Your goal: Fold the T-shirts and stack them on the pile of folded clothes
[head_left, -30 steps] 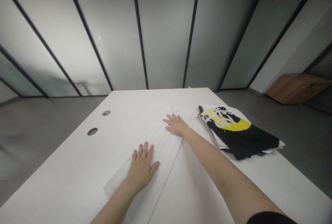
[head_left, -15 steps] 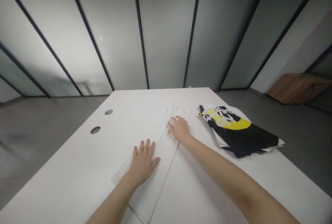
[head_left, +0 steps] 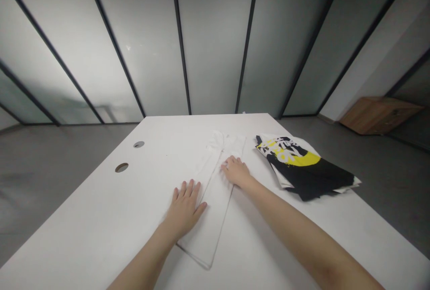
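Observation:
A long, narrow folded white garment [head_left: 215, 209], perhaps a T-shirt, lies on the white table in front of me. Its far end is slightly crumpled. My left hand [head_left: 185, 207] rests flat with fingers spread along the garment's left edge. Farther up, on its right part, sits my right hand [head_left: 235, 171], its fingers slightly bent and lying on the fabric, not visibly pinching it. The cloth beneath both palms is hidden.
To the right lies a stack of folded clothes [head_left: 302, 169], the top one black, white and yellow. Two round holes [head_left: 121, 168] pierce the white table [head_left: 101, 218] at left. A wooden cabinet [head_left: 379, 115] stands beyond, near frosted glass panels [head_left: 215, 39].
The garment's near end has shifted away from me and slightly right. Cloth that stuck out left of my left hand no longer shows. My right hand has come slightly nearer.

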The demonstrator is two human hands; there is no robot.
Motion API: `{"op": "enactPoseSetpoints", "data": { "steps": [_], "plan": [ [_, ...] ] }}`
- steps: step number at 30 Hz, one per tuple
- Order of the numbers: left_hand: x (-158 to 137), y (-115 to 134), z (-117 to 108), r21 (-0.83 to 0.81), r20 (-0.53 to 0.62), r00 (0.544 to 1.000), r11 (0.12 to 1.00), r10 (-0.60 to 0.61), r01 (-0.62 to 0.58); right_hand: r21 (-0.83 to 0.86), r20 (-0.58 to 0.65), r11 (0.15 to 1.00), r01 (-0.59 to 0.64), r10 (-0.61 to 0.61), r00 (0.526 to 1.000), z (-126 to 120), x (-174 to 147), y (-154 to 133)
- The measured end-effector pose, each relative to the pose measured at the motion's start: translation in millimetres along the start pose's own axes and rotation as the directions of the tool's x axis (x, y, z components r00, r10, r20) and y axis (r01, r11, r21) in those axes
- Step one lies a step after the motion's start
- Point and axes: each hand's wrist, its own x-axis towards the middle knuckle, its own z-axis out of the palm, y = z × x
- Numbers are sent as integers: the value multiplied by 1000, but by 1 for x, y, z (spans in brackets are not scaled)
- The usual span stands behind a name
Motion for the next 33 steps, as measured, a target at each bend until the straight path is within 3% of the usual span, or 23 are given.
{"op": "enactPoseSetpoints", "data": {
  "steps": [4,8,13,15,20,24,28,33],
  "plan": [
    [0,-1,4,15,-41,996,997,78,-78,-34,-51,995,-89,87,995,-19,19,2],
    [-3,8,17,27,-77,982,985,171,-169,-29,-167,999,-31,25,986,-13,32,-9],
    [-11,23,22,-9,-14,984,984,180,-180,24,-8,986,-165,165,986,16,54,-29],
    [-13,29,17,-45,21,987,986,161,-160,8,21,986,-165,165,986,23,63,-34],
    [-14,39,0,-175,99,984,976,146,-127,-21,46,999,-25,26,999,25,88,-38],
    [-12,35,-4,-225,54,981,960,185,-169,-50,48,994,95,-93,995,21,108,-42],
    [-9,28,-8,-197,26,989,971,142,-134,-50,50,984,171,-168,985,16,119,-44],
    [-7,23,-28,-198,-1,995,975,104,-102,-63,-112,955,288,-294,949,4,111,-45]
  ]
}}
